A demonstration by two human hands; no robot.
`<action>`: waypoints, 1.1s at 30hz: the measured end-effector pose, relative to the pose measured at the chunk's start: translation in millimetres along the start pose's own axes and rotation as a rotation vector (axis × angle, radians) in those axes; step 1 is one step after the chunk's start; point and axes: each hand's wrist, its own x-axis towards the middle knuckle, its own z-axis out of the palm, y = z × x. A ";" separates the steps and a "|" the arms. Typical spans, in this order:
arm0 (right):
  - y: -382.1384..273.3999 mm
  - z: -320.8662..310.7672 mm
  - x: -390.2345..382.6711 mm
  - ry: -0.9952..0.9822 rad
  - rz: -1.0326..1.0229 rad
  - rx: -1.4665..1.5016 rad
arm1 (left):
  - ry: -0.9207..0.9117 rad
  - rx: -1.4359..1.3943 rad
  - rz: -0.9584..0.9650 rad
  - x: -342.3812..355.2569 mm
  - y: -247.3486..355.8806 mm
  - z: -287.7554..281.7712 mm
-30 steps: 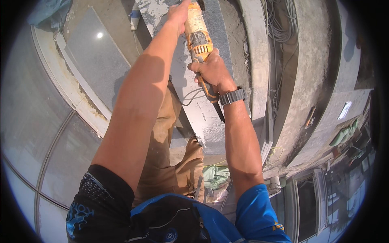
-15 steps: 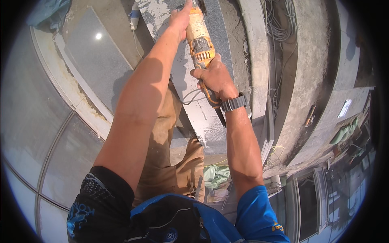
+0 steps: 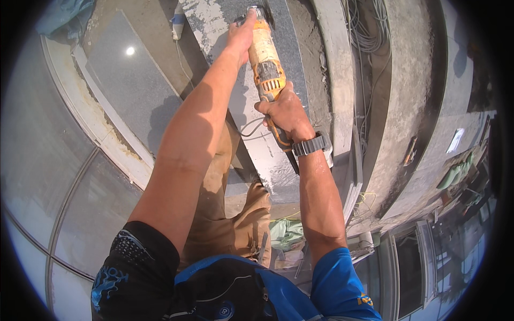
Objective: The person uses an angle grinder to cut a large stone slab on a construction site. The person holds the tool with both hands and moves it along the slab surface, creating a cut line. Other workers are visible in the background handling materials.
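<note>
"What's the biggest thing there?"

"A long, speckled grey stone slab smeared with white, running from the centre up to twelve o'clock."

"And after that?"

"A smooth, flat grey rectangular panel at ten o'clock, then a loose coil of thin grey cable at one."

"Where's the tool?"

"The long yellow-and-black power tool lies lengthwise above the slab, its metal head towards twelve. I can't tell whether it touches the stone."

"How are the hands?"

"The bare right hand is wrapped round its rear handle, thumb folded across the top. The bare left hand is closed on the head end, thumb pointing to twelve; its other fingers are mostly hidden."

"Anything smaller?"

"A white-and-blue plastic plug at eleven o'clock, and a dark, ribbed wristband on the right wrist, towards three."
</note>
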 end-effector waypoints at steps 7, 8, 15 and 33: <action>3.3 -2.3 -4.3 -0.003 -0.010 -0.017 | -0.068 -0.038 -0.011 2.9 -8.6 -6.5; 3.0 -2.0 -3.6 -0.006 -0.010 -0.018 | -0.083 -0.044 -0.016 6.2 -8.9 -8.2; -7.9 1.4 12.7 -0.010 -0.024 0.052 | -0.020 -0.021 0.020 31.8 -3.8 -5.1; -28.6 -2.1 28.7 -0.018 -0.007 0.023 | -0.066 -0.003 0.003 66.4 6.6 -8.9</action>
